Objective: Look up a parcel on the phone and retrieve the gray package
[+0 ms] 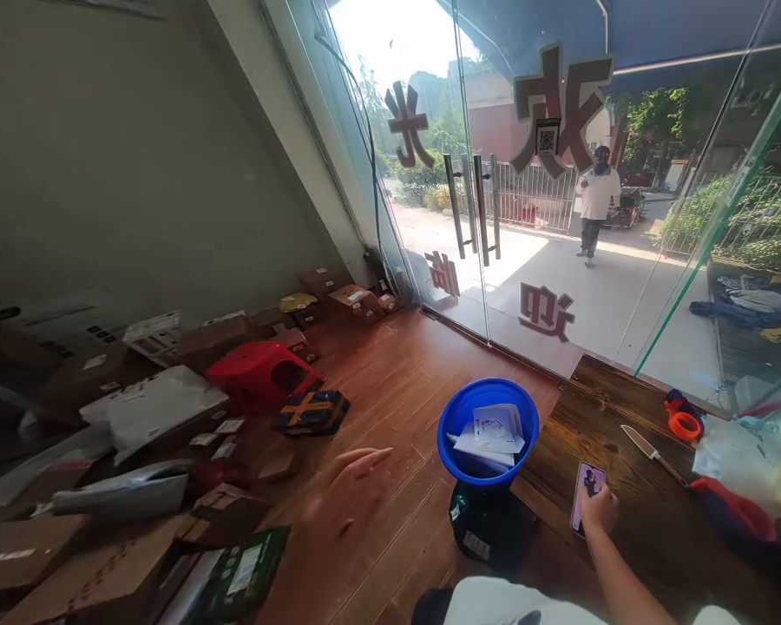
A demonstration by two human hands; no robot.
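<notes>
My right hand (600,509) is closed on the right edge of a smartphone (579,512) over the dark wooden table. Its screen is lit and shows a dark figure on a light purple ground. Above the brown floor hangs my left hand (351,490), blurred, its fingers stretched out to the right and nothing visible in it. Between the two hands a blue bucket (451,402) holds white papers or flat packets (495,430). The bucket stands above a dark object with a label (475,545).
On the table (576,417) lie a knife (641,443) and an orange-handled tool (683,425). Cardboard parcels (97,555) and a red plastic stool (253,373) crowd the left side. Ahead are glass doors (488,295); a person (597,195) stands outside.
</notes>
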